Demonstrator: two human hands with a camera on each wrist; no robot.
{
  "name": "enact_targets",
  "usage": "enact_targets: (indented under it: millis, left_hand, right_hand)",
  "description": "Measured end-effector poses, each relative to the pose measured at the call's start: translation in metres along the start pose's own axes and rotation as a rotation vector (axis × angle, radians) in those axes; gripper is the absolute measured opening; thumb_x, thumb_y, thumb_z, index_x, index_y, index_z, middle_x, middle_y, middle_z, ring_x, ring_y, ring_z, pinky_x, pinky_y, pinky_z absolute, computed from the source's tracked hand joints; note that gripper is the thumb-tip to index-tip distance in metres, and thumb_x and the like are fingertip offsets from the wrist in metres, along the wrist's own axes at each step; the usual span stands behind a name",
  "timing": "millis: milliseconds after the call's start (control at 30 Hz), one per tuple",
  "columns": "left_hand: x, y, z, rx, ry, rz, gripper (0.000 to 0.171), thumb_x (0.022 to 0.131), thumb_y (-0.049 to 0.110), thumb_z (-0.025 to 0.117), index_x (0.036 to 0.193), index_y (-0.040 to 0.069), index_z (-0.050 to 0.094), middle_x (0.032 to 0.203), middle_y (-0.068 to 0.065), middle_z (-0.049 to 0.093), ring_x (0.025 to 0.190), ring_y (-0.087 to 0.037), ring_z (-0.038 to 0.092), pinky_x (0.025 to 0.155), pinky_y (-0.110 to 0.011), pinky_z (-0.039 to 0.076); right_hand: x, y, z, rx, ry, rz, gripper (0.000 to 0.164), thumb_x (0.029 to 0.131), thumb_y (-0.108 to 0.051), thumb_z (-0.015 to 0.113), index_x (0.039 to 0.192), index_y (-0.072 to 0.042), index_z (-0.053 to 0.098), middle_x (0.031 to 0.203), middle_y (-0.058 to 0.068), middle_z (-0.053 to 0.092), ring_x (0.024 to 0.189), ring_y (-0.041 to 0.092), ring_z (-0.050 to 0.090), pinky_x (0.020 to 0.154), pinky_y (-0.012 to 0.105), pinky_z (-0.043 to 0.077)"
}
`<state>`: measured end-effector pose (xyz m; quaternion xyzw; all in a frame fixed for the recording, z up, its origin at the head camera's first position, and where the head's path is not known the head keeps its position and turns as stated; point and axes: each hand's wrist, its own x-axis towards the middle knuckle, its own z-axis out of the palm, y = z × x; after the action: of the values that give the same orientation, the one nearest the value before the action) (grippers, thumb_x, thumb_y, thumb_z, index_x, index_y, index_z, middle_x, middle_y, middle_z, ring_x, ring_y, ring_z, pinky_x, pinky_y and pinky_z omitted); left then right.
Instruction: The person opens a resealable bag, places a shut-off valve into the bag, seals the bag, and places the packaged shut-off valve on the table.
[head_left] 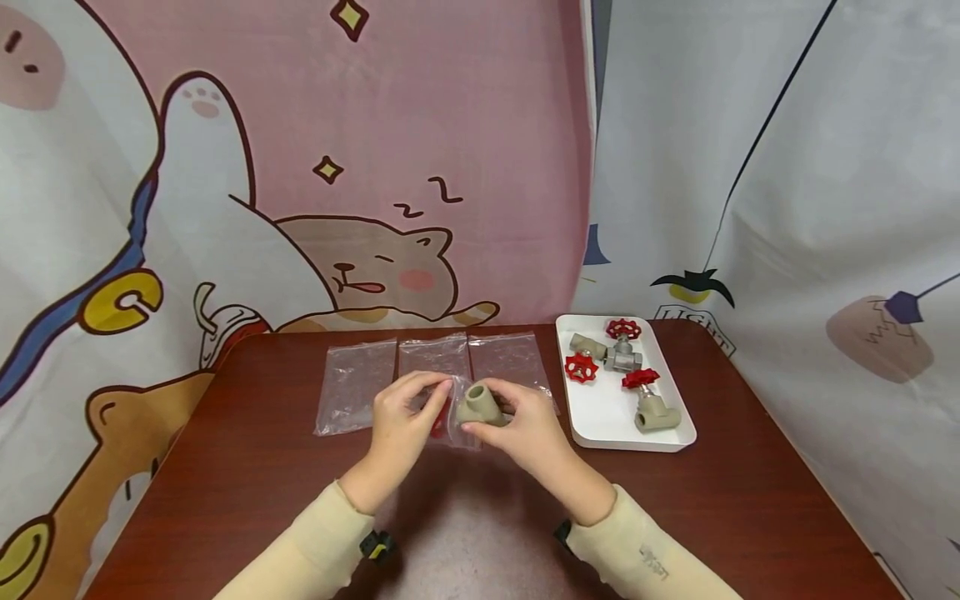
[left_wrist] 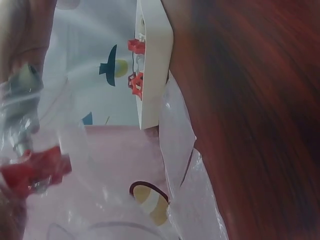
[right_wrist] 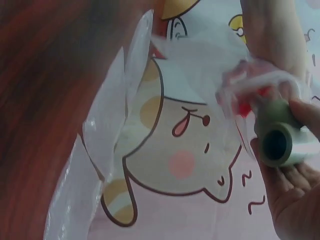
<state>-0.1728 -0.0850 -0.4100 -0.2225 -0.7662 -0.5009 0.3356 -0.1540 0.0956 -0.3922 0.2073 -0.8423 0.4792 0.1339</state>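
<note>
My right hand [head_left: 531, 423] grips the grey-green body of a valve [head_left: 481, 403], whose round pipe opening faces up toward the head camera. The valve's red handwheel [left_wrist: 36, 171] points left and sits inside a clear zip bag [head_left: 461, 435]. With thumb and fingers, my left hand [head_left: 399, 423] pinches that bag near its mouth. In the right wrist view, the bag's opening surrounds the handwheel end while the valve body [right_wrist: 278, 140] stays outside between thumb and fingers. Both hands are raised over the middle of the table.
Three flat clear zip bags lie in a row at the back: a left bag [head_left: 356, 387], a middle bag [head_left: 435, 357] and a right bag [head_left: 512, 358]. To the right, a white tray [head_left: 607, 425] holds three more valves with red handwheels. A patterned cloth [head_left: 480, 167] hangs behind the table [head_left: 247, 475].
</note>
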Motion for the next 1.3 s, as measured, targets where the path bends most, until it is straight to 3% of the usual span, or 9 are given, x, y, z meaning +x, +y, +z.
enact_targets:
  millis: [167,300,467,667,800,967,1167,1300]
  left_hand:
    - [0.0,0.003,0.002,0.003,0.073,-0.003,0.007,0.086,0.009,0.069,0.091,0.007,0.073,0.081,-0.004,0.071,0.067,-0.009,0.06,0.059,-0.013,0.046]
    - [0.001,0.005,0.002,-0.002,0.1,-0.003,0.007,0.087,0.01,0.068,0.091,0.008,0.073,0.078,-0.003,0.07,0.06,-0.009,0.054,0.053,-0.014,0.043]
    - [0.001,0.008,0.004,-0.054,0.088,-0.017,0.007,0.087,0.008,0.068,0.091,0.005,0.073,0.078,-0.005,0.069,0.059,-0.008,0.057,0.052,-0.015,0.047]
    - [0.003,0.009,0.002,-0.038,0.051,-0.011,0.008,0.085,0.007,0.069,0.091,0.003,0.073,0.083,-0.007,0.072,0.072,-0.012,0.065,0.062,-0.013,0.051]
    - [0.007,0.008,-0.003,-0.024,0.03,0.014,0.007,0.085,0.004,0.069,0.09,0.002,0.073,0.083,-0.008,0.072,0.072,-0.015,0.067,0.063,-0.014,0.053]
    - [0.009,0.007,-0.008,-0.004,0.038,0.025,0.007,0.085,0.005,0.069,0.089,0.002,0.073,0.081,-0.007,0.072,0.07,-0.013,0.066,0.065,-0.013,0.051]
    - [0.007,0.007,-0.012,-0.046,0.048,-0.031,0.008,0.086,0.008,0.069,0.09,0.003,0.073,0.078,-0.007,0.071,0.07,-0.01,0.065,0.067,-0.013,0.05]
    - [0.006,0.008,-0.013,-0.067,0.049,-0.054,0.006,0.085,0.006,0.069,0.089,0.002,0.073,0.076,-0.008,0.071,0.067,-0.01,0.064,0.064,-0.013,0.05]
  right_hand:
    - [-0.003,-0.005,0.01,0.066,0.061,0.049,0.043,0.067,-0.017,0.086,0.105,-0.009,0.068,0.094,0.004,0.072,0.085,0.012,0.068,0.073,0.023,0.055]
    - [-0.005,-0.007,0.017,-0.021,0.1,-0.006,0.043,0.065,-0.018,0.087,0.104,-0.011,0.069,0.092,0.004,0.072,0.079,0.011,0.066,0.067,0.025,0.055]
    - [-0.005,-0.007,0.024,-0.169,0.106,-0.091,0.047,0.065,-0.017,0.086,0.107,-0.007,0.069,0.09,0.006,0.072,0.073,0.012,0.063,0.062,0.026,0.053]
    - [-0.005,-0.007,0.026,-0.207,0.059,-0.122,0.053,0.068,-0.027,0.085,0.113,-0.005,0.067,0.105,0.009,0.071,0.09,0.018,0.067,0.071,0.03,0.054]
    - [-0.005,-0.005,0.025,-0.303,0.011,-0.156,0.054,0.072,-0.038,0.081,0.116,-0.01,0.067,0.108,0.005,0.07,0.092,0.017,0.067,0.072,0.031,0.053]
    - [-0.005,-0.005,0.02,-0.355,-0.022,-0.17,0.058,0.072,-0.04,0.08,0.118,-0.01,0.059,0.103,0.003,0.071,0.079,0.011,0.065,0.062,0.026,0.05]
    - [-0.006,-0.009,0.012,-0.342,-0.014,-0.175,0.054,0.07,-0.04,0.082,0.104,-0.013,0.049,0.07,-0.004,0.063,0.055,0.003,0.05,0.049,0.017,0.038]
    - [-0.006,-0.008,0.007,-0.326,-0.011,-0.217,0.047,0.072,-0.041,0.08,0.106,-0.018,0.057,0.077,-0.006,0.066,0.059,0.004,0.051,0.052,0.018,0.04]
